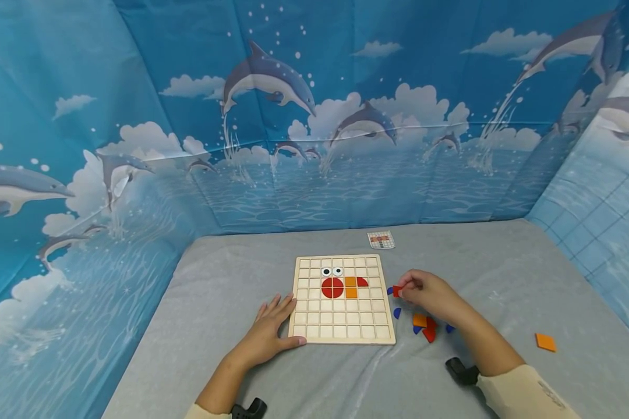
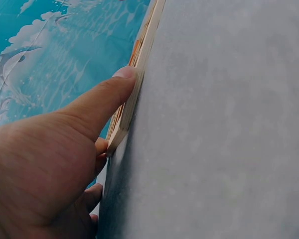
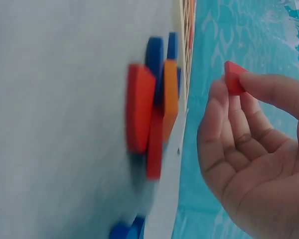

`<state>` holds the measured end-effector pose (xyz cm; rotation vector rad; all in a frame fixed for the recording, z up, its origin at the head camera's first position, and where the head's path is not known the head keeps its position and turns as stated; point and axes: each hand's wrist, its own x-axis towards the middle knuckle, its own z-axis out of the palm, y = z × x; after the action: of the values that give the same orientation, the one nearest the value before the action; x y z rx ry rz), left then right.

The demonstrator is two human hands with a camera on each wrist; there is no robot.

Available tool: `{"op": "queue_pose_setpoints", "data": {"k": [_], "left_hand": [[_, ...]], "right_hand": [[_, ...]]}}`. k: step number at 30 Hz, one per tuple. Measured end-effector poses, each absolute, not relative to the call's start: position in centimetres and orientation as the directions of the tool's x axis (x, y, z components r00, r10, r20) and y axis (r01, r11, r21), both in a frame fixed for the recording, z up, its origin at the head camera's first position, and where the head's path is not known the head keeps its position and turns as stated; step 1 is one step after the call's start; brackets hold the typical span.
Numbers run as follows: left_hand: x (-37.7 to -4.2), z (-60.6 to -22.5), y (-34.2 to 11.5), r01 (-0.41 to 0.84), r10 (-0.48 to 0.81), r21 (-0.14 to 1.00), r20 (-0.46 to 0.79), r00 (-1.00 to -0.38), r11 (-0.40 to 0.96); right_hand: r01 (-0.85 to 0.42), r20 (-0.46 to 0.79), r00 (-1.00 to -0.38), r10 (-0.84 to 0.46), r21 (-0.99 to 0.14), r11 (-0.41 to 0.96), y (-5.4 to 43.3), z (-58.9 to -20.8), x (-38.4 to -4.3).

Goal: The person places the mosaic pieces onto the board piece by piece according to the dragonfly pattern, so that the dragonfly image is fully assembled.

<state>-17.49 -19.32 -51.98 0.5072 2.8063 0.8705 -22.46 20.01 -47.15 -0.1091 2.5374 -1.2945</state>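
Observation:
A square wooden grid board (image 1: 309, 320) lies on the grey cloth. Set in it are two eye pieces (image 1: 338, 271), a red disc of quarter pieces (image 1: 327, 287), orange squares (image 1: 350, 292) and a lone red quarter piece (image 1: 363, 282). My left hand (image 1: 267, 337) rests at the board's lower left, fingers along its side edge and thumb (image 2: 114, 87) on the corner rim. Just off the board's right edge, my right hand (image 1: 432, 297) pinches a small red tile (image 3: 234, 78) between thumb and fingertips. Beside the tile, a blue piece (image 1: 390, 291) lies close to the board.
Below my right hand is a small pile with an orange square (image 1: 419, 320), red pieces (image 1: 429, 333) and blue ones. A blue half-round (image 1: 397, 313) lies nearer the board. A picture card (image 1: 381, 240) is behind it; another orange square (image 1: 546, 342) lies far right. Dolphin-printed curtains surround the surface.

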Motion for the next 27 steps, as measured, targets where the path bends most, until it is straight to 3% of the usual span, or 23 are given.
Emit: {"op": "queue_pose_setpoints", "data": {"k": [14,27], "left_hand": [[-17.6,-51.9,-19.3,0.275,0.367,0.575,-0.048,-0.929,0.770],[-17.6,-52.1,-19.4,0.280,0.366,0.566,-0.043,-0.929,0.776]], "right_hand": [[0.036,-0.191,-0.954,-0.230,-0.836,0.547,16.3,-47.7,-24.3],[-0.004,-0.193,-0.949,-0.250,-0.785,0.620,14.1,-48.5,-25.2]]}}
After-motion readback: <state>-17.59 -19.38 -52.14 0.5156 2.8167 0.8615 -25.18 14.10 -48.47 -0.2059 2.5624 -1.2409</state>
